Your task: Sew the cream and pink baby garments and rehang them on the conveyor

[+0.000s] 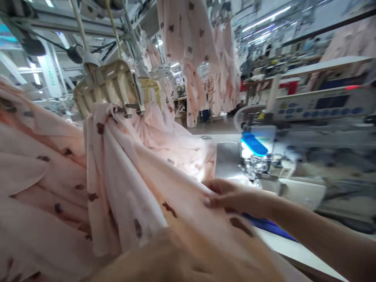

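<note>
My right hand [225, 196] reaches in from the right with its thumb and fingers closed on the edge of a pale pink garment piece [182, 196] with small brown printed motifs. This cloth runs up to the left, where its gathered top hangs from a cream clamp hanger [108, 86]. At the bottom middle is a blurred skin-toned shape, perhaps my left hand or forearm, partly merged with the cloth; its fingers cannot be made out. More pink printed cloth [44, 188] hangs close by on the left.
A sewing machine [255, 164] with a blue part and a lit needle area stands to the right, below a control panel [326, 103]. Pink cloth [188, 152] lies by its metal plate [227, 156]. Further pink garments [188, 35] hang overhead beyond.
</note>
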Available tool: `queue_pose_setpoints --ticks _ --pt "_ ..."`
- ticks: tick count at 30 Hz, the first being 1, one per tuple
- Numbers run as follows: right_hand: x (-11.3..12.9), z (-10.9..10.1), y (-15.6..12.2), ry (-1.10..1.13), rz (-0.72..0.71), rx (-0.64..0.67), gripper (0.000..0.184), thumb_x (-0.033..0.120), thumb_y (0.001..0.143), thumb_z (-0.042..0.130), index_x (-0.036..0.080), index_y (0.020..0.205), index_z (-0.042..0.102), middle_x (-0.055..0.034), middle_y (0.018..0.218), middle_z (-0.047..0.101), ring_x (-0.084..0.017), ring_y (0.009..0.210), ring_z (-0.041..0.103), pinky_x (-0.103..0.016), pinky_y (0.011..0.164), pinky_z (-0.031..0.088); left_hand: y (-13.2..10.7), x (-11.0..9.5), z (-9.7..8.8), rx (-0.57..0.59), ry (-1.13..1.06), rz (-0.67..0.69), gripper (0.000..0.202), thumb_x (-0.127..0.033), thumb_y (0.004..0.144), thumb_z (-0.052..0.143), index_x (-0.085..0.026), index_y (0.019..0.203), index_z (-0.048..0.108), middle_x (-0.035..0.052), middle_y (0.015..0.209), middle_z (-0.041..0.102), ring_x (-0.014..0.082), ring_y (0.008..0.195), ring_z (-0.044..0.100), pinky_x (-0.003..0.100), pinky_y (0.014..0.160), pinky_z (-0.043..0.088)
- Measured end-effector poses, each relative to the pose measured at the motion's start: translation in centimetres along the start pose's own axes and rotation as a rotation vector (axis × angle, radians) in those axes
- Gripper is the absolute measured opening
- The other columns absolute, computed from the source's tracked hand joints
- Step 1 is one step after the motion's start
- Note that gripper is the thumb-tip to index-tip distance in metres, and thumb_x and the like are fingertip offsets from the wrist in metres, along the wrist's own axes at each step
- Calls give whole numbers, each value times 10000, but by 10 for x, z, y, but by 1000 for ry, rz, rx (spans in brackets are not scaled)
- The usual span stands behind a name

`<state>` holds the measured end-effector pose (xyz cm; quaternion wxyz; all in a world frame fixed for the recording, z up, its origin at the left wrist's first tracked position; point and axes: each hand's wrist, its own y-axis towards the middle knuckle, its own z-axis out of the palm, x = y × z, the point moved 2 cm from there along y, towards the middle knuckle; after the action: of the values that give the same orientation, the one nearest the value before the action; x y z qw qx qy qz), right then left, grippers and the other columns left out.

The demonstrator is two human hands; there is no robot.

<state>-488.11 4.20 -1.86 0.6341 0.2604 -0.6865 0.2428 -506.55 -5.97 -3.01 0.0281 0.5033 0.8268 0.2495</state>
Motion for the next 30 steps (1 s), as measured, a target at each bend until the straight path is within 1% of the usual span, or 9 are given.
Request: queue_pose_setpoints --ticks 3,7,10,13,16,20,23,26,30 --pt "-53 -15 -29 -20 110 134 404 476 609 730 115 717 584 24 606 472 -79 522 384 -174 483 289 39 6 21 78 -87 200 114 -240 833 548 -219 724 522 -97 530 495 56 422 403 235 402 224" --pt "-83 -26 -61 -106 0 -53 331 460 743 617 128 742 616 8 687 510 -123 640 435 -195 567 322 75 0 44 -96 -51 257 216 -218 845 492 -187 636 445 -68 528 482 79 446 417 242 435 266" --pt "-76 -38 -71 -253 -130 -385 321 440 856 472 163 779 616 -9 758 570 -158 720 502 -218 623 372 95 -8 62 -340 40 223 215 -150 836 455 -192 626 435 -46 493 459 112 439 417 254 463 317" --pt "-67 -58 -72 -560 -221 -926 284 425 853 448 194 787 599 -3 701 592 -168 664 544 -246 609 381 114 -7 86 -511 77 107 123 -94 806 472 -173 718 506 13 720 632 160 683 586 303 671 470" --pt "-68 -74 -69 -832 -199 -1301 261 430 805 492 201 878 593 26 561 550 -158 498 523 -256 503 345 126 14 111 -468 68 -33 177 -79 833 410 -146 916 551 72 1143 614 201 1087 545 372 942 451" --pt "-75 -76 -76 -888 -347 -1503 225 375 831 515 204 964 579 -8 709 614 -148 536 546 -248 505 415 126 59 121 -305 89 -131 313 -77 857 343 -128 1121 504 99 1228 562 189 1172 493 361 981 444" --pt "-80 -57 -79 -658 -531 -1394 235 341 824 588 234 1031 562 -54 962 618 -179 781 601 -277 690 502 124 71 108 -268 93 -131 263 -90 863 368 -146 1071 519 103 1210 566 204 1155 496 380 986 417" --pt "-89 -31 -69 -171 -591 -1041 554 405 753 694 254 1222 442 -98 1181 553 -236 1063 543 -348 892 465 125 55 92 -321 43 -60 160 -112 852 405 -191 840 543 45 987 635 189 896 576 335 769 465" --pt "-99 -14 -55 218 -399 -801 417 580 795 566 166 847 569 -70 839 629 -215 769 597 -263 620 475 137 36 87 -281 38 -70 252 -159 877 394 -192 642 476 -17 560 496 125 512 457 252 492 305"
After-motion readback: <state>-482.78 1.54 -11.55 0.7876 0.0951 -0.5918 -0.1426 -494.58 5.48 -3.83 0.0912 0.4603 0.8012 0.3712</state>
